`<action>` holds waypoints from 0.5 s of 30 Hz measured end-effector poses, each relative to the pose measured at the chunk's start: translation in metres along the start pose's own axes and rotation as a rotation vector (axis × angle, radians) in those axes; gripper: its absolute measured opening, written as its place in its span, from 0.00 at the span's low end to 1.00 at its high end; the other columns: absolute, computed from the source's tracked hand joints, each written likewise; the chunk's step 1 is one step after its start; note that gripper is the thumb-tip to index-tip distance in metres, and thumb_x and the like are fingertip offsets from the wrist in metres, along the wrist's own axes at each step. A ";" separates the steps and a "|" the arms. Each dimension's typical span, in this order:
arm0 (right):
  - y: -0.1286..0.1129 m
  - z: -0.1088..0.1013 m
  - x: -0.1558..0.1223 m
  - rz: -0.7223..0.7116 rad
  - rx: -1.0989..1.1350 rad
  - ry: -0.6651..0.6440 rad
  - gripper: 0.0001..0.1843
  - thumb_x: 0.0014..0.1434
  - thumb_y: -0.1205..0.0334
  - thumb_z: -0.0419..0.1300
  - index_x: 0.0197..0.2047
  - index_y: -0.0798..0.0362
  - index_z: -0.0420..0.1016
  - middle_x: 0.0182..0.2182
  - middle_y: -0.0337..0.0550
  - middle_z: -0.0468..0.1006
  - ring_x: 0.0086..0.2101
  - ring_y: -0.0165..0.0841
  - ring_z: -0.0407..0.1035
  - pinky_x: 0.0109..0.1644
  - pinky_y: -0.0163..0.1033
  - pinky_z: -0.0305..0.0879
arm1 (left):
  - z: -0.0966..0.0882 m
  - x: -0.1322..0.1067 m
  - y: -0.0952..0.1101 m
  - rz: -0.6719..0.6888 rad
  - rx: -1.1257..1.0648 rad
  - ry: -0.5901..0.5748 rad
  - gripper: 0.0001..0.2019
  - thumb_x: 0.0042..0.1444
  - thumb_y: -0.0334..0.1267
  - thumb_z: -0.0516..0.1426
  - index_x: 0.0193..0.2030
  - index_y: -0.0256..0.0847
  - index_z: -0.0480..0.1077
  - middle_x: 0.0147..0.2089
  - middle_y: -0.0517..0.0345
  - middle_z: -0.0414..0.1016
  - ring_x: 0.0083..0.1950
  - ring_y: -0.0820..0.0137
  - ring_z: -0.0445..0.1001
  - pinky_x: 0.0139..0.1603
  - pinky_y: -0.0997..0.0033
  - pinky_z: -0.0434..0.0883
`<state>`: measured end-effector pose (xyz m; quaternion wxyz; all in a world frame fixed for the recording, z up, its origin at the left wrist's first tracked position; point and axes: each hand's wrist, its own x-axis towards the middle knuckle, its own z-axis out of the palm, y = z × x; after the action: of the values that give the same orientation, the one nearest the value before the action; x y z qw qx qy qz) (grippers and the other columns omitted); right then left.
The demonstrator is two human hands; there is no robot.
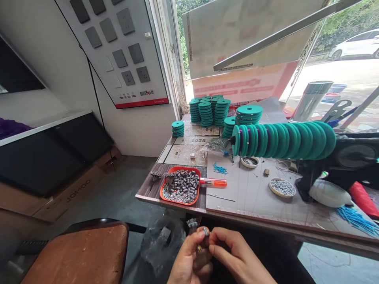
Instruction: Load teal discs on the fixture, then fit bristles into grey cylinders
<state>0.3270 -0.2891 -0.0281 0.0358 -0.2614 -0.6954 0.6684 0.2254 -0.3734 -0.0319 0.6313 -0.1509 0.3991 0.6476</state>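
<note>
Below the table's front edge, my left hand (189, 256) pinches a small grey metal cylinder (206, 232) between thumb and forefinger. A bundle of thin metal pieces (192, 223) sticks up just behind its fingers. My right hand (233, 250) meets it from the right, thumb and forefinger pressed together close to the cylinder. Whatever lies in that pinch is too small to make out. Ahead on the table, an orange-red tray (199, 179) holds many similar grey cylinders (185, 183) and tiny metal bits.
An orange pen (217, 182) lies beside the tray. Teal foam spools (281, 140) line a rod at right; more stand stacked (205, 112) behind. Small dishes (282, 194) hold grey beads. Blue strips (358, 221) lie at right. A brown chair (79, 252) stands left, near a plastic bag (160, 240).
</note>
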 end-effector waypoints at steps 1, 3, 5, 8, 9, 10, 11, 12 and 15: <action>0.001 0.000 0.001 0.003 -0.012 -0.008 0.21 0.52 0.51 0.50 0.30 0.65 0.61 0.28 0.38 0.63 0.29 0.10 0.52 0.32 0.13 0.48 | 0.000 0.000 0.000 0.002 0.003 0.003 0.21 0.31 0.36 0.66 0.32 0.39 0.61 0.15 0.73 0.61 0.11 0.91 0.48 0.17 0.88 0.36; 0.001 -0.001 0.002 0.005 -0.032 -0.015 0.20 0.53 0.52 0.50 0.30 0.65 0.61 0.28 0.38 0.62 0.29 0.09 0.52 0.32 0.13 0.48 | 0.000 0.000 0.000 0.006 0.011 0.013 0.19 0.33 0.36 0.65 0.32 0.38 0.62 0.14 0.72 0.61 0.11 0.91 0.47 0.17 0.88 0.35; 0.001 -0.001 0.002 0.003 -0.035 -0.017 0.19 0.53 0.53 0.50 0.30 0.65 0.60 0.28 0.38 0.62 0.29 0.09 0.52 0.33 0.13 0.49 | 0.000 0.000 0.000 0.014 0.019 0.022 0.19 0.34 0.36 0.65 0.32 0.37 0.62 0.15 0.72 0.61 0.11 0.92 0.47 0.18 0.88 0.35; 0.000 -0.001 0.001 -0.001 -0.022 -0.017 0.19 0.53 0.53 0.50 0.29 0.66 0.61 0.27 0.38 0.62 0.29 0.09 0.52 0.32 0.12 0.48 | 0.001 -0.001 0.000 0.013 0.030 0.005 0.21 0.32 0.37 0.66 0.32 0.38 0.61 0.14 0.73 0.60 0.11 0.92 0.46 0.17 0.88 0.35; 0.000 -0.001 0.001 -0.005 -0.013 -0.017 0.20 0.53 0.52 0.50 0.30 0.66 0.61 0.27 0.38 0.62 0.29 0.09 0.52 0.32 0.12 0.48 | 0.003 -0.002 0.000 0.009 0.038 0.003 0.22 0.31 0.37 0.66 0.32 0.39 0.61 0.14 0.74 0.59 0.11 0.92 0.46 0.17 0.88 0.35; 0.000 0.000 0.002 -0.009 0.002 -0.021 0.21 0.53 0.50 0.51 0.30 0.66 0.62 0.28 0.38 0.63 0.29 0.09 0.52 0.32 0.12 0.49 | 0.004 -0.003 0.000 0.016 0.050 0.010 0.23 0.29 0.37 0.67 0.33 0.40 0.60 0.15 0.74 0.59 0.11 0.91 0.47 0.17 0.88 0.36; 0.000 0.000 0.002 -0.012 0.030 -0.029 0.24 0.53 0.47 0.51 0.30 0.66 0.62 0.28 0.38 0.63 0.29 0.09 0.52 0.32 0.12 0.49 | 0.006 -0.005 -0.001 0.041 0.061 0.023 0.24 0.29 0.38 0.67 0.33 0.40 0.60 0.15 0.73 0.59 0.12 0.91 0.50 0.16 0.88 0.38; -0.001 0.000 0.002 -0.014 0.068 -0.037 0.27 0.52 0.44 0.51 0.31 0.66 0.62 0.28 0.39 0.64 0.29 0.09 0.53 0.32 0.12 0.51 | 0.008 -0.006 -0.002 0.081 0.076 0.042 0.24 0.28 0.38 0.67 0.33 0.40 0.60 0.17 0.73 0.61 0.13 0.90 0.53 0.17 0.89 0.41; -0.005 -0.001 0.003 0.011 0.194 -0.013 0.35 0.46 0.36 0.54 0.31 0.67 0.62 0.28 0.39 0.64 0.28 0.09 0.54 0.32 0.14 0.53 | 0.009 -0.007 -0.005 0.273 0.146 0.080 0.25 0.28 0.40 0.68 0.32 0.39 0.61 0.22 0.70 0.66 0.18 0.90 0.60 0.20 0.89 0.49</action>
<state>0.3231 -0.2865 -0.0242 0.0529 -0.2560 -0.6264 0.7344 0.2338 -0.3721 -0.0232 0.5305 -0.0744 0.4867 0.6900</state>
